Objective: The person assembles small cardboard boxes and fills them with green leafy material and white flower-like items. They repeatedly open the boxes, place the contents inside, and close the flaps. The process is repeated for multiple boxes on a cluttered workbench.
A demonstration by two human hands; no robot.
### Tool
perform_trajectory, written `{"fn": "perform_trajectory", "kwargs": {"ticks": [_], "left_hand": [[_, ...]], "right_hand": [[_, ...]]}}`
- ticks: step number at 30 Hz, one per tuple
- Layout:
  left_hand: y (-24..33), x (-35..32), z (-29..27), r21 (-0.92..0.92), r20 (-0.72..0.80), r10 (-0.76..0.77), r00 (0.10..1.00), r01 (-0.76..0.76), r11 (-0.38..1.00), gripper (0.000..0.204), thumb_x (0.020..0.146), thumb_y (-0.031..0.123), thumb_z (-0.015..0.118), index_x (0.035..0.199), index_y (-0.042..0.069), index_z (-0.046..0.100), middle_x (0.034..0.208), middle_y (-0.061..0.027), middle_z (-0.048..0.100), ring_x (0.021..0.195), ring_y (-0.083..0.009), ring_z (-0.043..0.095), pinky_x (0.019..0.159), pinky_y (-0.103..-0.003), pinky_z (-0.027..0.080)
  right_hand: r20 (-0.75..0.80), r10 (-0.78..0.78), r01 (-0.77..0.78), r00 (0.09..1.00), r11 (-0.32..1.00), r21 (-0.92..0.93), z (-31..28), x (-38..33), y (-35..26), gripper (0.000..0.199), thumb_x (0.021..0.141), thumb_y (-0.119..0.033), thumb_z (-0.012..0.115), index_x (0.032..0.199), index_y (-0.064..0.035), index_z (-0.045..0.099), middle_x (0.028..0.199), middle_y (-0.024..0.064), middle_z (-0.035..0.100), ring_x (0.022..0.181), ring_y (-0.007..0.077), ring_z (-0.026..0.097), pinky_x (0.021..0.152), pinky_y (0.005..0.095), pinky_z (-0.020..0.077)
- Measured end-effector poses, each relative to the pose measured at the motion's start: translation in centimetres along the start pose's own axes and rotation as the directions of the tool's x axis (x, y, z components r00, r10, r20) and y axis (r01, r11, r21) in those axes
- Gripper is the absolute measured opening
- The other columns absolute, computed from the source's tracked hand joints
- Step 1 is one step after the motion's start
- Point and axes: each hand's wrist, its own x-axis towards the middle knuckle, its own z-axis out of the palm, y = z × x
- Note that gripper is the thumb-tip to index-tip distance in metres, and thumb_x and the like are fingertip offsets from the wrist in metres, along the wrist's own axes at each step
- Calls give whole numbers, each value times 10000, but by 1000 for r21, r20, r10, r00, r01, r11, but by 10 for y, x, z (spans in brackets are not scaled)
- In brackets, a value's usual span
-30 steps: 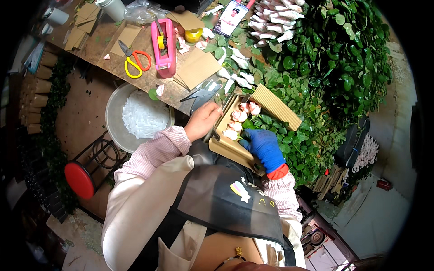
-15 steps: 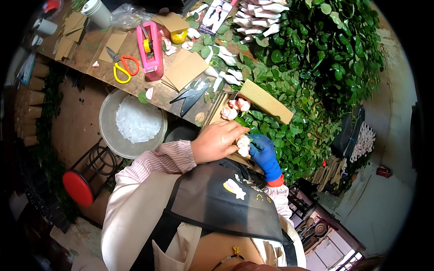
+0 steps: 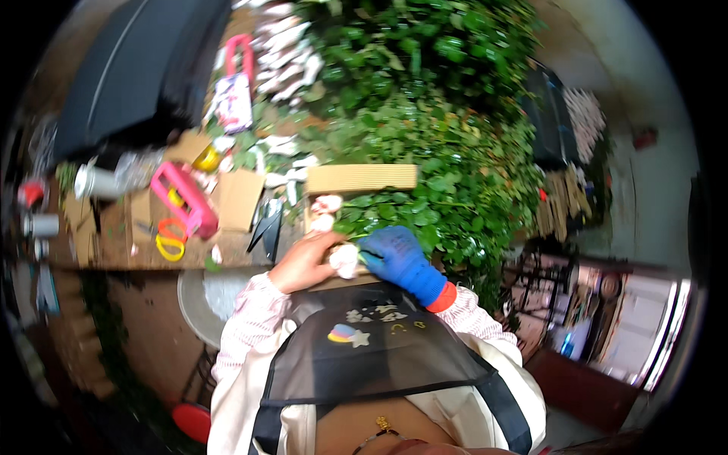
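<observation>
Close in front of my apron, a pale pink rose (image 3: 345, 262) sits between my hands. My bare left hand (image 3: 307, 262) is at its left side, thumb and fingers closed around the edge of the bloom; the fingertips are partly hidden. In a blue knit glove, my right hand (image 3: 396, 259) pinches the green stem just right of the bloom. Two more pink roses, an upper one (image 3: 327, 203) and a lower one (image 3: 322, 222), lie just beyond my left hand on brown cardboard. Behind them stands a corrugated cardboard strip (image 3: 362, 178).
Leafy rose stems (image 3: 447, 167) heap across the right of the table. White-wrapped bundles (image 3: 284, 57) lie at the back. Black-handled cutters (image 3: 265, 229), cardboard sheets (image 3: 240, 199), a pink tape dispenser (image 3: 184, 199) and scissors (image 3: 171, 241) lie left. A grey tub (image 3: 189, 307) stands below the table edge.
The whole view has turned and shifted, so the table edge now runs nearly level. Both hands remain at the same rose, and the bloom still lies between them.
</observation>
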Motion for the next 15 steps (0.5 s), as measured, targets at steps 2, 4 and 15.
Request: {"fn": "perform_trajectory", "kwargs": {"ticks": [2, 4, 15], "left_hand": [[-5, 5, -7, -41, 158, -158, 975, 167, 985, 325, 894, 97, 682, 1211, 28, 682, 1103, -163, 703, 1026, -312, 688, 888, -385, 542], [-8, 13, 2, 25, 70, -135, 988, 134, 991, 204, 879, 54, 654, 1058, 26, 747, 1001, -156, 745, 910, -333, 713, 821, -401, 557], [-5, 18, 9, 111, 40, -205, 978, 200, 974, 167, 865, 27, 676, 980, 56, 793, 980, -126, 767, 858, -265, 754, 769, -325, 582]], "right_hand": [[-8, 46, -46, 999, 999, 14, -8, -4, -2, 204, 816, -278, 702, 947, -124, 677, 849, 94, 653, 796, 334, 645, 701, 465, 495], [-52, 71, -70, 996, 997, 11, -15, -13, -1, 210, 812, -275, 702, 949, -117, 676, 885, 97, 653, 831, 335, 646, 731, 467, 495], [-649, 675, -383, 350, 736, 559, -217, -130, 25, 359, 928, -137, 718, 1252, -16, 626, 1101, 48, 705, 981, 121, 666, 812, 282, 559]]}}
